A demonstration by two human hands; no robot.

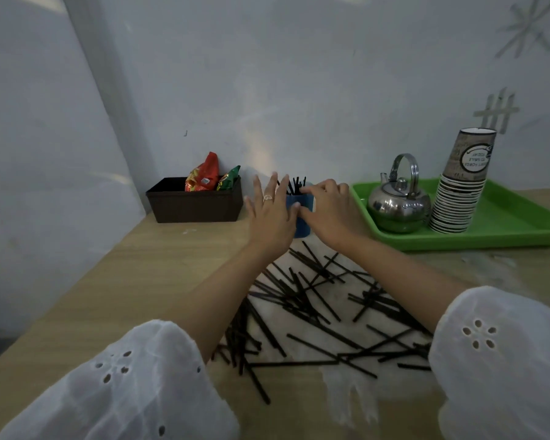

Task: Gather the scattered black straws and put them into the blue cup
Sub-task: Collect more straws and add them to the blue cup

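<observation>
The blue cup (302, 217) stands at the back of the wooden table (140, 281), partly hidden behind both hands, with several black straws (296, 185) sticking up out of it. My left hand (272, 214) is just left of the cup, fingers spread straight, its thumb touching the cup's side. My right hand (329, 208) is at the cup's right side, fingers curled over the rim and thumb on the wall. Many scattered black straws (315, 309) lie crisscrossed on the table between my forearms.
A dark brown box (194, 203) with snack packets (204, 176) sits back left by the wall. A green tray (505, 223) at back right holds a steel kettle (397, 204) and a stack of paper cups (461, 192). The wall runs close behind.
</observation>
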